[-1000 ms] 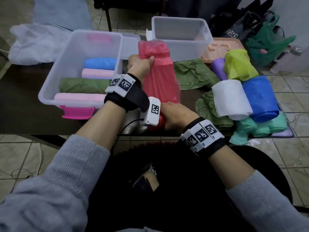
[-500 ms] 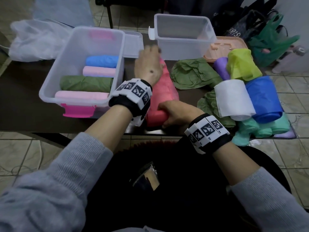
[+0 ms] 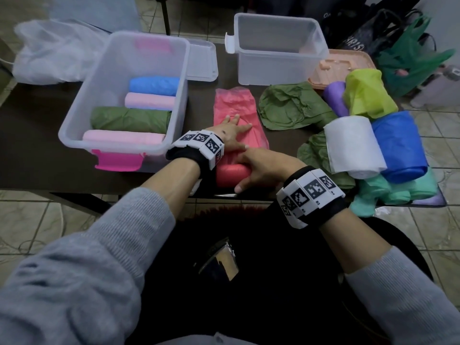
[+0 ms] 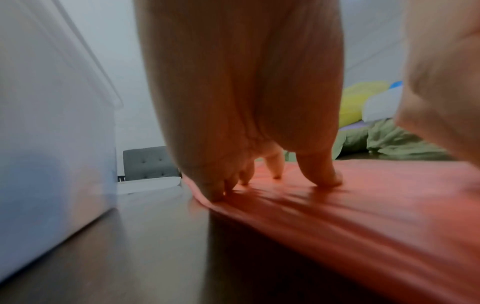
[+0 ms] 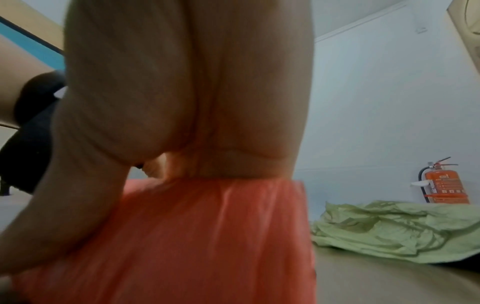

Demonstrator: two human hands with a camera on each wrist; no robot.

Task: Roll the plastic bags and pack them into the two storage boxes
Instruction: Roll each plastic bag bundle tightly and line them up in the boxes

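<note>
The red bag is pressed flat at the worktop's six o'clock by the spread left hand; its rolled end is gripped by the right hand. Tension should be kept while rolling.

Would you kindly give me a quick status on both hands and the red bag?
Left hand open, flat on red bag. Right hand grips its rolled near end. Bag part-rolled on table, not boxed. Nothing in the way.
</note>
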